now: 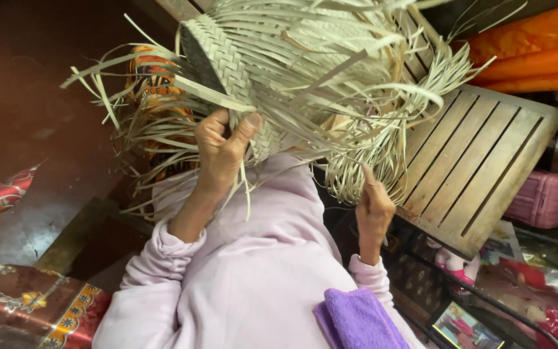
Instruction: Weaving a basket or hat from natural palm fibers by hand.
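Your left hand (222,145) sits just left of the middle of the frame, fingers and thumb pinched together on the lower edge of a half-woven palm-leaf basket (240,71), where the tight plaited band ends and loose strips begin. The basket fills the upper middle of the frame, held up in the air in front of you, its woven rim tilted toward the upper left and its unwoven pale strips (356,97) fanning out to the right and downward in a tangle.

Your right hand (374,210) is at the middle right, below the hanging strip ends. Its fingers are curled and the forefinger points up into the strands; it touches them, but you cannot tell whether it truly grips any strip. The two hands are well apart, one at each side of the work.

Both arms wear pale lilac sleeves (253,258) that fill the lower middle. A purple cloth (356,320) lies at the bottom edge, just beside your right wrist. Behind the strips, at the right, a slatted wooden board (479,161) lies tilted. Orange fabric (531,58) lies in the upper right corner, a pink case (540,197) at the right edge, and patterned red cloth (33,304) in the lower left.
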